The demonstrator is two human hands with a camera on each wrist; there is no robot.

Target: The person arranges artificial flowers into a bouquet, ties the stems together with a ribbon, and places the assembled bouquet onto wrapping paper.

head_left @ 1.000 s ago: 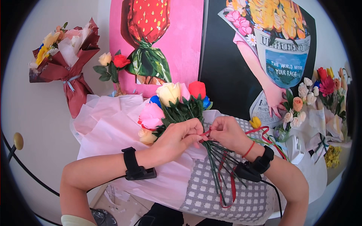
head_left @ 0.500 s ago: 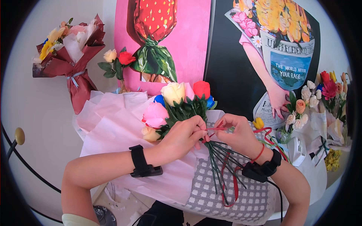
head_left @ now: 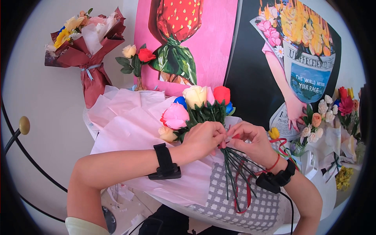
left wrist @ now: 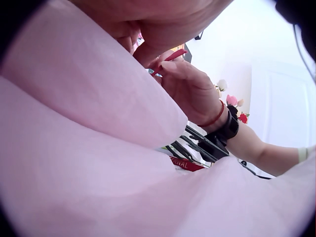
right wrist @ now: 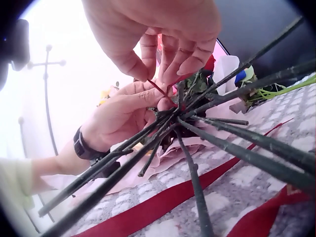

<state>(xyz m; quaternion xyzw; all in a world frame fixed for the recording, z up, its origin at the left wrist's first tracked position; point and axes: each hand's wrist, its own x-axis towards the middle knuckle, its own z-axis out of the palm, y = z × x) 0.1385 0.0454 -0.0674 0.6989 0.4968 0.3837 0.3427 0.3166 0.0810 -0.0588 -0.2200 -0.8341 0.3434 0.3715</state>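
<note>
A bouquet of artificial roses, with a cream rose (head_left: 194,96) and a pink rose (head_left: 176,116), lies with its dark green stems (head_left: 232,168) fanned toward the person. My left hand (head_left: 204,138) grips the stems just below the blooms. Close beside it, my right hand (head_left: 252,141) pinches a thin red ribbon between thumb and fingers. In the right wrist view the ribbon (right wrist: 157,87) runs from the right fingertips down to the left thumb at the stem crossing. A wider length of red ribbon (right wrist: 148,210) trails under the stems.
Pale pink wrapping paper (head_left: 129,117) spreads across the left of the table, beside a grey checked cloth (head_left: 250,199). A burgundy-wrapped bouquet (head_left: 92,58) stands back left. Two paintings lean behind. Small vases of flowers and a white device (head_left: 310,162) are at the right.
The head view has shifted, so the scene sits farther right. The right hand has moved back in close to the left hand, after drawing the ribbon out a little. The left hand keeps its hold.
</note>
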